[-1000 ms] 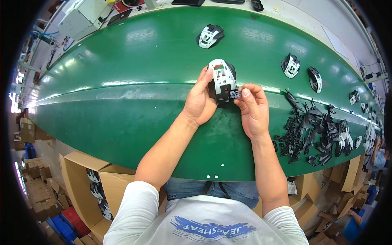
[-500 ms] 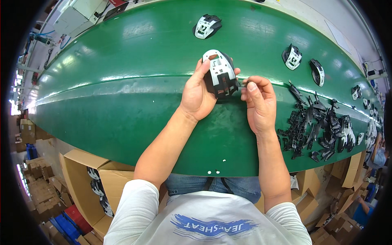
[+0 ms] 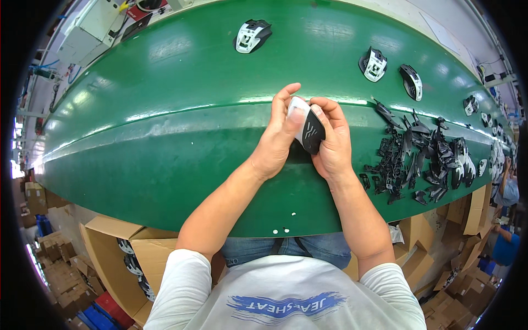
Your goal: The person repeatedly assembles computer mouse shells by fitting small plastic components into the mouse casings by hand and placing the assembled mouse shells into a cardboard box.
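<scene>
Between my two hands is a black and white computer mouse shell [image 3: 313, 132], held above the green table. It is turned so that its black side with slanted slots faces up. My left hand [image 3: 278, 137] grips the white side, thumb laid across it. My right hand [image 3: 334, 138] closes round the black side, with thumb and fingers near the shell's far end. Whether a small part is also in my right fingers is hidden. To the right lies a heap of black plastic parts [image 3: 410, 157].
Further mouse shells stand on the green table [image 3: 165, 165]: one at the far middle [image 3: 252, 36], another at the far right [image 3: 374, 64], a third beside it [image 3: 411, 82]. An open cardboard box [image 3: 110, 226] holding shells is at the lower left. More boxes [image 3: 421, 242] sit lower right.
The mouse shell has been turned from its open-slotted top to its black side. My right hand, which pinched a small dark piece beside it, now grips the shell too. The view has shifted slightly.
</scene>
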### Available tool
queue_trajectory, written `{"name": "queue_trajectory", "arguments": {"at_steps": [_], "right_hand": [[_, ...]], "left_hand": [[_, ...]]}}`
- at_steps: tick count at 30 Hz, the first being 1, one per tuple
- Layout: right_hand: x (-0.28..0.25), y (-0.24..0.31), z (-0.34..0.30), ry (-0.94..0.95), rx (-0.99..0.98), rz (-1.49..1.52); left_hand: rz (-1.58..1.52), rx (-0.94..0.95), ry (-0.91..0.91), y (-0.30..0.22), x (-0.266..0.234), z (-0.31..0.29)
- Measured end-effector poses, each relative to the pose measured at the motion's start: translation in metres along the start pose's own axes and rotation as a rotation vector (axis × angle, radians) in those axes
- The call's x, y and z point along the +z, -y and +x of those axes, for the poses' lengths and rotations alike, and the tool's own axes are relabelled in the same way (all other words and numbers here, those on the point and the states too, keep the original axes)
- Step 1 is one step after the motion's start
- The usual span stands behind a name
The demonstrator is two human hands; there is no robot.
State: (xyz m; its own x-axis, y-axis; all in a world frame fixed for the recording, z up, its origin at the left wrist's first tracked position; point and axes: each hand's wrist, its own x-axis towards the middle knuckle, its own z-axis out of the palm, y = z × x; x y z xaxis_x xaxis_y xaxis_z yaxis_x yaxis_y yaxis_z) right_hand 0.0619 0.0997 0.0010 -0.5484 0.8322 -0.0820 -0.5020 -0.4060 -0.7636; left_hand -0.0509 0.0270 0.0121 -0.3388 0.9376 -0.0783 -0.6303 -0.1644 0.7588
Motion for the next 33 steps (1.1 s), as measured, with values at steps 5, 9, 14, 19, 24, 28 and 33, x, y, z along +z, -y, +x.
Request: {"name": "queue_trajectory", "arguments": {"at_steps": [5, 9, 14, 19, 24, 28, 33], "right_hand": [[0.013, 0.004, -0.003, -0.037, -0.174, -0.142], [0.01, -0.033, 0.007, 0.11, -0.152, 0.013], [0.004, -0.006, 0.005, 0.105, -0.186, -0.095], [-0.012, 0.019, 0.013, 0.052, -0.216, -0.083], [0.002, 0.01, 0.005, 0.14, -0.163, -0.334], [0.016, 0.003, -0.005, 0.201, -0.257, -0.66], [0.0, 0.024, -0.006, 0.01, -0.25, -0.834]], "left_hand": [[0.098, 0.103, -0.163, 0.014, -0.017, 0.014], [-0.232, -0.094, 0.108, -0.017, -0.01, -0.007], [0.235, 0.02, -0.078, 0.001, -0.001, -0.008], [-0.11, -0.051, -0.053, -0.016, -0.006, 0.01], [-0.206, -0.047, -0.035, -0.019, -0.03, 0.013], [-0.186, -0.053, 0.038, -0.024, -0.046, -0.004], [-0.267, -0.129, 0.094, -0.001, -0.015, 0.018]]}}
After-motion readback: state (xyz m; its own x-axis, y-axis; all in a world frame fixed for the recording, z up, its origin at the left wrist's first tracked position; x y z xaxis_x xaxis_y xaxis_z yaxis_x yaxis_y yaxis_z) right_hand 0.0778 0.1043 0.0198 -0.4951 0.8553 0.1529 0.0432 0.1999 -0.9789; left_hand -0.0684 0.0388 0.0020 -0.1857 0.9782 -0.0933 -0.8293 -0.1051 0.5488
